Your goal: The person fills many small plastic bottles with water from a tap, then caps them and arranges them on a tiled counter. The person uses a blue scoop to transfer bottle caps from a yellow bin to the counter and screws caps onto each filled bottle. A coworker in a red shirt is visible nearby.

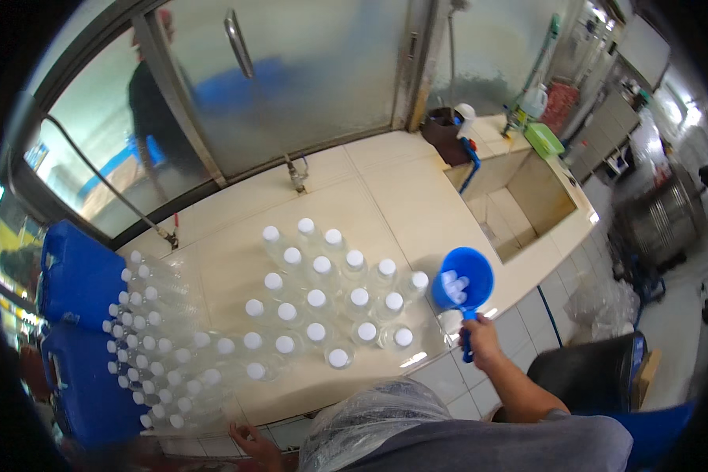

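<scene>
My right hand (pixel 481 341) grips the handle of a blue plastic dipper (pixel 475 274) at the counter's front edge; several loose white caps (pixel 455 284) lie inside it. My left hand (pixel 252 439) is low at the front of the counter, fingers apart and holding nothing. Between my hands, many clear plastic bottles (pixel 317 307) with white caps stand spread over the tiled counter (pixel 401 189). More capped bottles (pixel 147 348) are packed closely together at the left, beside blue jerrycans.
Blue jerrycans (pixel 85 277) stand at the left end. A tiled sink (pixel 540 194) is sunk into the counter at the right, with a green plastic basin (pixel 544 140) behind it. A small tap (pixel 297 177) rises near the sliding glass door. Behind the glass is a person (pixel 159 112).
</scene>
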A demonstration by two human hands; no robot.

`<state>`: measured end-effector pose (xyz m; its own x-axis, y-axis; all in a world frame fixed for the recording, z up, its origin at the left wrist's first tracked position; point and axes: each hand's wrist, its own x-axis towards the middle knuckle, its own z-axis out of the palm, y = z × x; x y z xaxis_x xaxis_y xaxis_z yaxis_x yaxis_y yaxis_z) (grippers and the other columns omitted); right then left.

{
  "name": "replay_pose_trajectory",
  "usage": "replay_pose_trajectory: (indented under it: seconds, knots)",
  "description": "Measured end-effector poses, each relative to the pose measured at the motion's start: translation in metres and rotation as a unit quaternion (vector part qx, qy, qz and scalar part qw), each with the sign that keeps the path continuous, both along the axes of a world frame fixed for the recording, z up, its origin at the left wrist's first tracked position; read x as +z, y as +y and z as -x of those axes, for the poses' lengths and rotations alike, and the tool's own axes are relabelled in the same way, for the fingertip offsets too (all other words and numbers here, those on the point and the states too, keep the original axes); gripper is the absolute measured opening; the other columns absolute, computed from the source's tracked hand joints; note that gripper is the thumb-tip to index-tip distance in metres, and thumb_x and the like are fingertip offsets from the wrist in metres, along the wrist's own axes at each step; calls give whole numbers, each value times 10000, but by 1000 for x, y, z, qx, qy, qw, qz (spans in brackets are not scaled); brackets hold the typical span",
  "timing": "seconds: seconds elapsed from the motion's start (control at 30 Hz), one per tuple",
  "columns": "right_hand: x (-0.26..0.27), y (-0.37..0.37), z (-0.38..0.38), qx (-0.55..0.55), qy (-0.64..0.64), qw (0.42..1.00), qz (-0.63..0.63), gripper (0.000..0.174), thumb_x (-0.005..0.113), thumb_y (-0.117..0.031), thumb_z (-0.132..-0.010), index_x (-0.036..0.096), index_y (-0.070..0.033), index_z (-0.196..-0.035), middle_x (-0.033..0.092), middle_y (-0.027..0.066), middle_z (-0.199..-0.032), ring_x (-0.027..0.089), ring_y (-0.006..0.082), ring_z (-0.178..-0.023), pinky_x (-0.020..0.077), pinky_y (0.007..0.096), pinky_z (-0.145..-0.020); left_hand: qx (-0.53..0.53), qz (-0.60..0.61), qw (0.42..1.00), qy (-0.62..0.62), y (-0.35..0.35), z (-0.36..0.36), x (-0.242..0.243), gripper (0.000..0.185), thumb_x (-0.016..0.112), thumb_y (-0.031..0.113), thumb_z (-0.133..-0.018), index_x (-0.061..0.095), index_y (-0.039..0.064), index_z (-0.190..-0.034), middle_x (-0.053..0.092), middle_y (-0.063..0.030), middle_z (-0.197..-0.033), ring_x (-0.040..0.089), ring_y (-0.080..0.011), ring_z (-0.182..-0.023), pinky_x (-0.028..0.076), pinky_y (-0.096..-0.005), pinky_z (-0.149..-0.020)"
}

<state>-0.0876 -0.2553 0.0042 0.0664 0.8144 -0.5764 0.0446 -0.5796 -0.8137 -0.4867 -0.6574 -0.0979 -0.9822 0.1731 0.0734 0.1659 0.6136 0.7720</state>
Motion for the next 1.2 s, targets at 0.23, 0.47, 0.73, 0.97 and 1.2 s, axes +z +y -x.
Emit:
replay_pose_trajectory:
  seconds: [0.23,0.47,0.73,0.97,1.2]
  knots:
    - [1,184,37,160,-95,976,-111,162,678,-143,-910,612,-10,-974,597,59,-720,578,162,-575,499,329,-523,89,9,993,-78,-16,-58,27,481,580,108,-1020,485,38,-1487,614,-126,-1131,586,-255,-1033,470,-376,-911]
    - [73,220,144,311,-70,914,-252,247,642,-242,-967,651,-72,-1147,572,-6,-760,560,99,-595,449,274,-507,110,-73,990,-47,-44,-94,17,461,652,94,-962,567,50,-1413,634,-80,-1056,613,-191,-943,516,-344,-876]
    - [218,152,147,566,40,737,-367,438,631,-186,-998,572,28,-1376,583,-30,-785,469,61,-602,359,227,-522,148,8,949,-280,-71,-157,-70,543,698,331,-950,603,45,-1402,706,-212,-1185,685,-341,-1122,534,-443,-986]
    - [246,1,198,779,-33,569,-260,363,645,-237,-998,627,40,-1233,625,45,-797,526,108,-628,409,268,-548,365,95,794,-477,-117,-291,-173,707,714,423,-918,527,52,-1490,625,-288,-1378,619,-435,-1264,499,-503,-1074]
    - [76,-186,223,875,-91,458,129,457,685,-239,-959,591,35,-1312,676,60,-898,606,130,-705,482,270,-615,320,181,777,-511,-153,-326,-248,797,754,568,-871,437,388,-1579,-143,-220,-1733,78,-607,-1535,317,-819,-1081]
